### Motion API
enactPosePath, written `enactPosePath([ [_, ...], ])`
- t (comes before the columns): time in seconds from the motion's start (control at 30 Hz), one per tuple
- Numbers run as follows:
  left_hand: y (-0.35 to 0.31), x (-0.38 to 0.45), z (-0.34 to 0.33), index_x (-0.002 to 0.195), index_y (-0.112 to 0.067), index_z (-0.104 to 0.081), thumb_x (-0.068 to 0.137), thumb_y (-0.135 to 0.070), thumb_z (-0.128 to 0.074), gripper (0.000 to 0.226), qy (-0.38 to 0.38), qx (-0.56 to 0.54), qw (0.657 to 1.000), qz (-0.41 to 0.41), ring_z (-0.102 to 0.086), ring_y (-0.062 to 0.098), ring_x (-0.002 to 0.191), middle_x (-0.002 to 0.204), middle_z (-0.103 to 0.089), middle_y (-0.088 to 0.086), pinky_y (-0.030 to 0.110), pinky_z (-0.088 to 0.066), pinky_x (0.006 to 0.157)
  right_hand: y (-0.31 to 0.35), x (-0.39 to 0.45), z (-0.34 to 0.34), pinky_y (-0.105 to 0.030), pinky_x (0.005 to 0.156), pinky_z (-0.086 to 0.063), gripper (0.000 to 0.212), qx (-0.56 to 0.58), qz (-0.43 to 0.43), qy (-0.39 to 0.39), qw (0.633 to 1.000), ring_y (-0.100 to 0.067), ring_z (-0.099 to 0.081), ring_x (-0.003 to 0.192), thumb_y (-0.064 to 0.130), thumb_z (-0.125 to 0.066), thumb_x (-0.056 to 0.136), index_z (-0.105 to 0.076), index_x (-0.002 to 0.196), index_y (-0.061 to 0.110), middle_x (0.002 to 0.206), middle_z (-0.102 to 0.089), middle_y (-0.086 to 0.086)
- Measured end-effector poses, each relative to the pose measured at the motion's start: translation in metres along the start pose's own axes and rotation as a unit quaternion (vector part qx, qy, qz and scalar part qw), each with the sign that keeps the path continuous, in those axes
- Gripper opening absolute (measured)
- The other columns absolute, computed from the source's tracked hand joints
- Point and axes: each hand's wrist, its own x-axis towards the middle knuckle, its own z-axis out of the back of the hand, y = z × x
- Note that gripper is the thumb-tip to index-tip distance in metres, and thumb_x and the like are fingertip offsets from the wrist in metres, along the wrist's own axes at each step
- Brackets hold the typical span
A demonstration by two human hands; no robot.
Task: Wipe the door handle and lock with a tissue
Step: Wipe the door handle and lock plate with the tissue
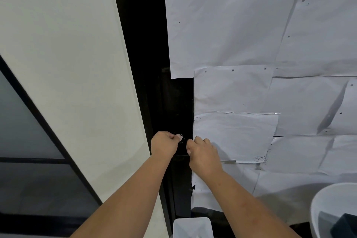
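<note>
The door's black frame strip [179,102] runs down the middle of the view. On it sits a round lock [182,138] with a faint shiny ring, black on black. My left hand [164,144] is closed at the lock, and a small whitish scrap that looks like the tissue [179,137] is pinched at its fingertips. My right hand [204,153] is curled just right of the lock, its fingertips against the strip's edge. A dark horizontal bar [181,156] below the lock may be the handle. Whether my right hand grips anything is hidden.
White paper sheets [241,25] taped over the door panel fill the right side. A white wall [67,63] and a dark-framed glass panel [23,121] lie to the left. A white bin [191,226] stands below my arms, and a white round tub [320,203] is at the bottom right.
</note>
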Motion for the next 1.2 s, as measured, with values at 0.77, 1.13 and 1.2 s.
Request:
enactPosePath([
  [0.77,-0.018,0.007,0.0,0.061,-0.014,-0.059,0.074,-0.041,-0.077,0.035,-0.01,0.165,0.986,0.033,-0.057,0.01,0.047,0.055,-0.059,-0.001,0.02,-0.041,0.042,-0.009,0.005,-0.001,-0.03,0.059,-0.029,0.013,0.015,0.03,0.009,0.999,-0.018,-0.036,0.076,0.012,-0.047,0.088,-0.054,0.096,0.02,0.089,-0.051,0.001],
  [1.13,-0.017,0.005,0.003,0.067,-0.015,-0.058,0.072,-0.038,-0.079,0.032,0.025,0.193,0.98,0.038,-0.061,0.013,0.058,0.066,-0.061,0.001,0.022,-0.047,0.051,-0.007,0.004,0.0,-0.031,0.056,-0.028,0.014,0.01,0.027,0.001,1.0,-0.019,-0.036,0.072,0.007,-0.051,0.083,-0.054,0.088,0.019,0.083,-0.052,-0.001],
  [1.2,-0.018,0.005,0.003,0.067,-0.015,-0.057,0.073,-0.038,-0.078,0.032,0.023,0.196,0.98,0.04,-0.061,0.014,0.059,0.067,-0.061,0.001,0.023,-0.048,0.053,-0.007,0.004,-0.001,-0.031,0.057,-0.028,0.014,0.007,0.027,0.005,1.0,-0.019,-0.036,0.073,0.008,-0.05,0.083,-0.053,0.089,0.019,0.085,-0.052,0.0],
])
